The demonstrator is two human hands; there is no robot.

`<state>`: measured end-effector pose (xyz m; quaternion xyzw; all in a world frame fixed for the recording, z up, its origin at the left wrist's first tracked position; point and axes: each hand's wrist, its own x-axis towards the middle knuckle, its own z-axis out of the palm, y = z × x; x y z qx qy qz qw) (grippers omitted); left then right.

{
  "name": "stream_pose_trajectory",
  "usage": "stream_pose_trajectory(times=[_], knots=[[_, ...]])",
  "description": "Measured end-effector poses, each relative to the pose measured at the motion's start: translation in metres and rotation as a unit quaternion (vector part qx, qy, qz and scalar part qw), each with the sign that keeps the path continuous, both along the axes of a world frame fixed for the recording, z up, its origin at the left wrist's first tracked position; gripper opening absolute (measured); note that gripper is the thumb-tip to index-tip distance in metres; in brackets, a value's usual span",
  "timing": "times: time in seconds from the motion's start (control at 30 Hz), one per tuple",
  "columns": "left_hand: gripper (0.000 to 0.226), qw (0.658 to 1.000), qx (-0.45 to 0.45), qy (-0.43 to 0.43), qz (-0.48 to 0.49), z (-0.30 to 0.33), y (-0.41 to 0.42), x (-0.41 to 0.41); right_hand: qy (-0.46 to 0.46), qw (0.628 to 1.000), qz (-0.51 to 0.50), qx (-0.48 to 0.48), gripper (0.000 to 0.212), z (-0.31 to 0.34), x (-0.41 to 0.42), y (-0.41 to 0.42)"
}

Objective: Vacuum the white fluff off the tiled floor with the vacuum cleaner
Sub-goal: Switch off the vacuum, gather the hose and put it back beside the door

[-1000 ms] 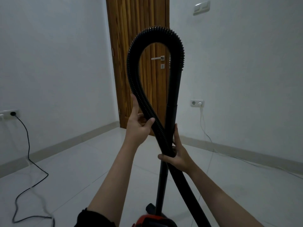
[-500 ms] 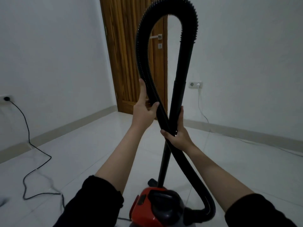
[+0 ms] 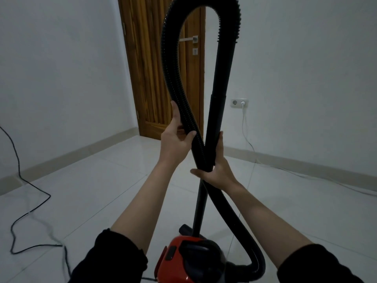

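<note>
A red and black vacuum cleaner [image 3: 189,260] stands on the white tiled floor [image 3: 102,190] right below me. Its black ribbed hose [image 3: 173,82] loops up high in front of the door and joins the rigid black wand [image 3: 219,99], which stands upright and runs down to a black nozzle [image 3: 184,229] behind the body. My left hand [image 3: 176,139] grips the hose. My right hand [image 3: 216,170] holds the point where hose and wand cross. I see no white fluff on the floor.
A wooden door [image 3: 155,74] is shut straight ahead. A black power cord [image 3: 26,211] trails over the floor at the left. A white cable [image 3: 250,144] hangs from a wall socket [image 3: 239,103] at the right and runs along the baseboard.
The view has tilted down and drawn slightly closer, so more of the red vacuum body shows. Both hands keep the same hold on hose and wand.
</note>
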<state>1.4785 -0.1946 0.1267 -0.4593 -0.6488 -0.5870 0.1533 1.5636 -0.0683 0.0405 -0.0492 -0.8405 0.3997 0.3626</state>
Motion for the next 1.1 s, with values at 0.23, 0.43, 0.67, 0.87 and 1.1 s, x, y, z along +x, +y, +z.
stream_pose_trajectory(times=[0.23, 0.43, 0.67, 0.87, 1.1], knots=[[0.093, 1.0, 0.025, -0.012, -0.011, -0.004, 0.004, -0.011, -0.04, 0.998, 0.032, -0.028, 0.132, -0.028, -0.006, 0.006], [0.088, 0.999, 0.035, -0.011, -0.009, -0.017, 0.0, -0.022, -0.053, 0.998, 0.025, -0.027, 0.124, -0.044, -0.015, 0.004], [0.083, 0.999, 0.05, 0.014, 0.01, -0.029, -0.006, -0.033, -0.03, 0.999, 0.02, -0.016, 0.127, -0.046, -0.029, 0.007], [0.085, 0.998, 0.024, 0.034, 0.056, -0.051, -0.017, -0.043, -0.016, 0.999, 0.048, 0.011, 0.129, -0.048, -0.043, 0.004], [0.089, 0.996, 0.012, 0.026, 0.086, -0.059, -0.021, -0.05, 0.024, 0.995, 0.08, 0.046, 0.127, -0.049, -0.051, -0.001]])
